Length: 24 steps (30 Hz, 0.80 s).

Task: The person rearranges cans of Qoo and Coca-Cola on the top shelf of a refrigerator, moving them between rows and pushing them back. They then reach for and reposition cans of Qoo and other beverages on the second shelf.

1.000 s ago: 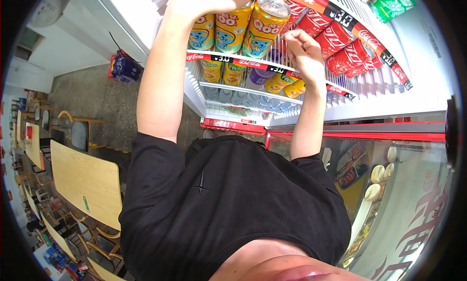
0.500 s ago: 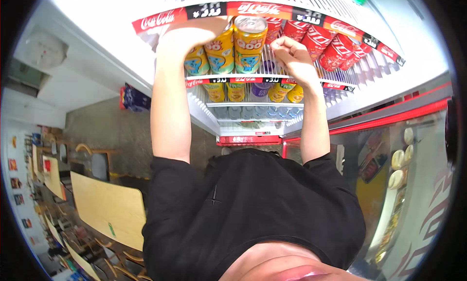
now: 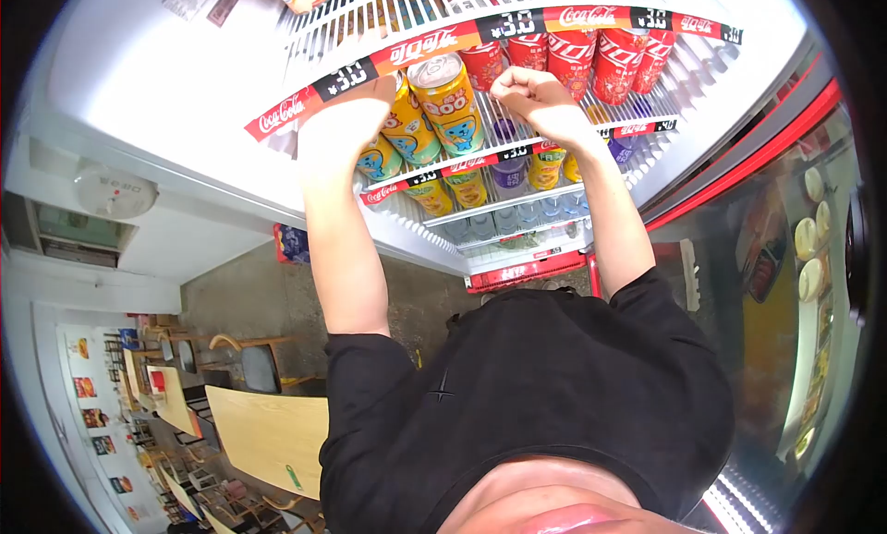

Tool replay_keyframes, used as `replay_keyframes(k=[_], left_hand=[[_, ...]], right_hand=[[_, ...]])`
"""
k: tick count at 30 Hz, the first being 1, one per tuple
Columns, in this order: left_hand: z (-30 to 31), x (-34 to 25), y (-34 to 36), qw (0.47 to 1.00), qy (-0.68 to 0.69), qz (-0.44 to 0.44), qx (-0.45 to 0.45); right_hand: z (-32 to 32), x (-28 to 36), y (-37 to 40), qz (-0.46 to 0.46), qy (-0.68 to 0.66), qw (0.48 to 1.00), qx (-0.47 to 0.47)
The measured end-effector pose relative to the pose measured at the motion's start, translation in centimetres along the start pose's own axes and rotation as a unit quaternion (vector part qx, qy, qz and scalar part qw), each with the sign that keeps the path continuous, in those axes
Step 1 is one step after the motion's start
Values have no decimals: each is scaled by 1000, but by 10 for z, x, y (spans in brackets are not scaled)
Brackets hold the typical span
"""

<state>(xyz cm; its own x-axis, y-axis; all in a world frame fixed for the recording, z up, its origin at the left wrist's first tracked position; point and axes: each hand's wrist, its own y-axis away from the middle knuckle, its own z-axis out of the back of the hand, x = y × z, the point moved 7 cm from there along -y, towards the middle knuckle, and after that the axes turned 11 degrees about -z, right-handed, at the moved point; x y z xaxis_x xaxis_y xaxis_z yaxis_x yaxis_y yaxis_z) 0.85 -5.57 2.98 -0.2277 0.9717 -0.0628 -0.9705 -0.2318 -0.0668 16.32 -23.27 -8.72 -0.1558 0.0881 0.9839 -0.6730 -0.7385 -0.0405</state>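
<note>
Head view: an open drinks cooler fills the far side. On its wire shelf yellow cans stand left of red cans. The left hand, washed out by glare, lies against the yellow cans; I cannot tell whether its fingers close. The right hand is a tight fist with nothing seen in it. Cans are best slid upright, labels outward. Nearer, to the left, are a grey floor and wooden tables.
</note>
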Motion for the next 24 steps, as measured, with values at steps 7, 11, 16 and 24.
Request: replay_keyframes(k=[7, 11, 16, 24], left_hand=[[13, -26, 45, 950, -156, -88, -255], [7, -28, 54, 944, -63, -74, -315], [5, -32, 63, 882, -55, -169, -437], [2, -30, 67, 871, -34, -193, -451]], right_hand=[[-1, 1, 0, 4, 0, 1000, 2], [2, 0, 1, -2, 10, 1000, -21], [1, 0, 0, -3, 9, 1000, -20], [0, 7, 4, 9, 19, 999, -38]])
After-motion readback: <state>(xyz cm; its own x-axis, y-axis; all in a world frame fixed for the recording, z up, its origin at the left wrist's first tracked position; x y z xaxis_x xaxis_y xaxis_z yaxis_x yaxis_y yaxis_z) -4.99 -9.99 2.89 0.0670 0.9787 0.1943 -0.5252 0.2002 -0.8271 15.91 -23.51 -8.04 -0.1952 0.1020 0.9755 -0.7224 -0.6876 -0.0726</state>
